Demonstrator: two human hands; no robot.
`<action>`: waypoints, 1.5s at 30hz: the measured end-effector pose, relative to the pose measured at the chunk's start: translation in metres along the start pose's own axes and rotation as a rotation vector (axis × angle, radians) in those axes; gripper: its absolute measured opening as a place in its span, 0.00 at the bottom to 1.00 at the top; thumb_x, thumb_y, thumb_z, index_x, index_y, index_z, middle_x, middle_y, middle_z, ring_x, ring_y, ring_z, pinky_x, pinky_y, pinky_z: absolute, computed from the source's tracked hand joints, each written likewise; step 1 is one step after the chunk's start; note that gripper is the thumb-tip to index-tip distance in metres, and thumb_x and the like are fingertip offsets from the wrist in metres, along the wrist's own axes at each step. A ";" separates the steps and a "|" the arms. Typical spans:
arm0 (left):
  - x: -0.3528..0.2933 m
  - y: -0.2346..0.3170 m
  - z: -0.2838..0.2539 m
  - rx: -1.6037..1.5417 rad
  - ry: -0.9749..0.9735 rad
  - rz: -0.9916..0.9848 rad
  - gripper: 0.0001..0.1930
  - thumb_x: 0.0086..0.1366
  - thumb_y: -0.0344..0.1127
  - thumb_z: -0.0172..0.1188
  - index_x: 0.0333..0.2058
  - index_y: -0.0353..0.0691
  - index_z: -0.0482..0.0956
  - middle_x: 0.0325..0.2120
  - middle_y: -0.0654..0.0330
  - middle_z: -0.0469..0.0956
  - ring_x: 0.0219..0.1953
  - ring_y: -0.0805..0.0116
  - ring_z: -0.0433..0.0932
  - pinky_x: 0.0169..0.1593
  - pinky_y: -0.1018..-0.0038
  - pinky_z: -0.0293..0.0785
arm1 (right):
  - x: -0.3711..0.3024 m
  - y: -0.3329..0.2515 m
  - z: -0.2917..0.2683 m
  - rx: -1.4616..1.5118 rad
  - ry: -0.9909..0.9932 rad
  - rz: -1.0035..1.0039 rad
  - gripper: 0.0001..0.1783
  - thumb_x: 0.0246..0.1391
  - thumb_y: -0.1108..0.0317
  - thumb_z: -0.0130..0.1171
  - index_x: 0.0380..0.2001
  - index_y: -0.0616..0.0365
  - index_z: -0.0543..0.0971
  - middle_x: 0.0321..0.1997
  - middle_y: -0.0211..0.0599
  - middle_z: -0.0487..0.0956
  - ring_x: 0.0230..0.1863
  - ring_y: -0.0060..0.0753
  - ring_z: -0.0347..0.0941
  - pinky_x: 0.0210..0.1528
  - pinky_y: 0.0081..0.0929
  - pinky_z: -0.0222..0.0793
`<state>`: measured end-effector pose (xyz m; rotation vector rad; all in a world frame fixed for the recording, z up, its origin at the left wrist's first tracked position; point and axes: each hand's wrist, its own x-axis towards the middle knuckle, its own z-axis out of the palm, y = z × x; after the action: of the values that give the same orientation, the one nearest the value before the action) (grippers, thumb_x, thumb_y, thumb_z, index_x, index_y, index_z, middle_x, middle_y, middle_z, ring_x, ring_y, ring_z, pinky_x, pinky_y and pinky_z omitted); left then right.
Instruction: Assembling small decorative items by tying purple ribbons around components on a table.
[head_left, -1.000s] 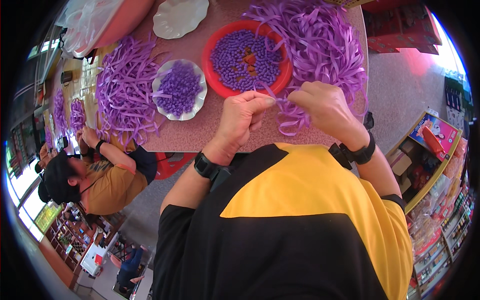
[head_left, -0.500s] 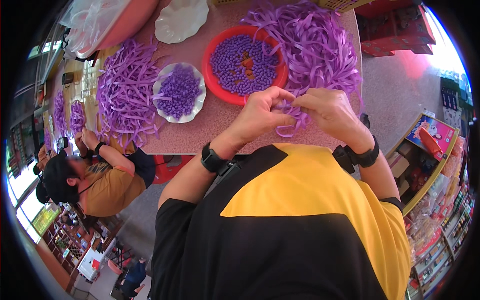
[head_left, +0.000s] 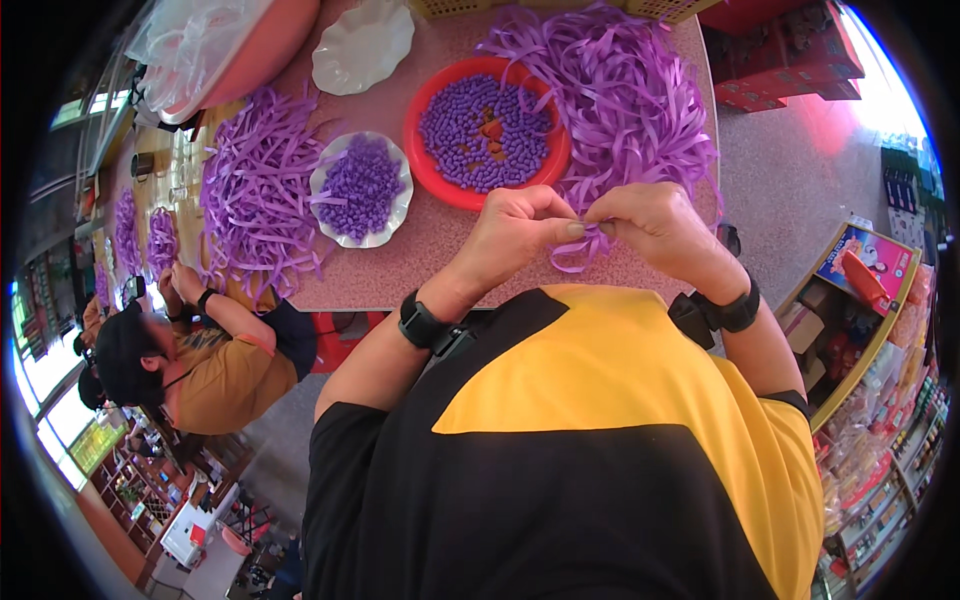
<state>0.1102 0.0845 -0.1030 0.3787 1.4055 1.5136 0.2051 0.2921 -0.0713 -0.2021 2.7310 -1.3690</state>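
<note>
Close together over the table's near edge, my left hand [head_left: 519, 235] and my right hand [head_left: 658, 228] both pinch one purple ribbon [head_left: 572, 258]. Its loose part loops down below my fingertips; whether a bead is also between them is too small to tell. Just beyond my left hand stands a red bowl [head_left: 412, 150] of purple beads [head_left: 470, 135], its orange-red bottom showing in the middle. Behind my right hand lies a large heap of purple ribbons [head_left: 630, 110], some draping over the bowl's rim.
Left of the bowl is a white scalloped dish [head_left: 398, 212] of purple beads; another white dish [head_left: 362, 50] sits farther back. More ribbons [head_left: 258, 185] lie at left, near a seated co-worker [head_left: 225, 375]. A pink tub [head_left: 255, 60] and a yellow basket [head_left: 450, 8] stand at the back.
My fingertips have come closer together on the ribbon, and my left thumb now points toward my right fingers. The bowls and heaps stay in place.
</note>
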 end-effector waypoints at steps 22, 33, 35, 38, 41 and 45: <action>-0.027 0.019 0.000 0.187 0.081 0.084 0.06 0.55 0.26 0.71 0.30 0.34 0.82 0.23 0.69 0.78 0.26 0.83 0.72 0.30 0.83 0.66 | 0.002 -0.012 -0.003 -0.051 0.004 -0.122 0.06 0.44 0.77 0.62 0.29 0.61 0.78 0.25 0.44 0.78 0.28 0.47 0.77 0.30 0.36 0.69; -0.052 0.032 -0.062 0.217 0.164 0.017 0.06 0.57 0.26 0.69 0.32 0.37 0.82 0.22 0.68 0.77 0.22 0.83 0.71 0.26 0.84 0.65 | -0.033 -0.032 -0.030 0.336 -0.032 0.460 0.03 0.53 0.74 0.58 0.30 0.61 0.79 0.27 0.27 0.78 0.29 0.19 0.72 0.31 0.24 0.67; -0.052 0.038 -0.062 0.097 0.127 -0.033 0.06 0.57 0.25 0.69 0.33 0.36 0.81 0.23 0.65 0.78 0.22 0.81 0.72 0.25 0.83 0.66 | -0.037 -0.031 -0.028 0.504 0.127 0.390 0.03 0.55 0.75 0.59 0.32 0.63 0.80 0.32 0.21 0.78 0.34 0.16 0.73 0.36 0.19 0.68; -0.049 0.045 -0.052 -0.034 0.009 -0.037 0.06 0.60 0.27 0.66 0.36 0.35 0.80 0.23 0.61 0.78 0.21 0.76 0.73 0.25 0.81 0.66 | -0.025 -0.027 0.002 0.600 0.219 0.270 0.04 0.55 0.77 0.59 0.34 0.65 0.80 0.32 0.23 0.79 0.36 0.16 0.73 0.40 0.17 0.68; -0.045 0.048 -0.052 -0.393 -0.095 -0.061 0.07 0.62 0.28 0.65 0.37 0.34 0.79 0.23 0.59 0.78 0.22 0.72 0.76 0.25 0.78 0.69 | -0.012 -0.043 0.022 0.599 0.240 0.284 0.07 0.54 0.80 0.59 0.37 0.65 0.80 0.33 0.26 0.79 0.36 0.17 0.73 0.40 0.18 0.69; -0.039 0.039 -0.058 -0.602 -0.202 -0.068 0.07 0.63 0.27 0.63 0.39 0.34 0.77 0.24 0.56 0.77 0.24 0.67 0.77 0.26 0.75 0.71 | 0.005 -0.055 0.033 0.478 0.273 0.171 0.09 0.51 0.82 0.60 0.38 0.64 0.80 0.32 0.32 0.80 0.34 0.21 0.75 0.39 0.19 0.70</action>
<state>0.0662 0.0262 -0.0700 0.1021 0.7468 1.7019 0.2090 0.2328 -0.0469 0.2618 2.4327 -2.0603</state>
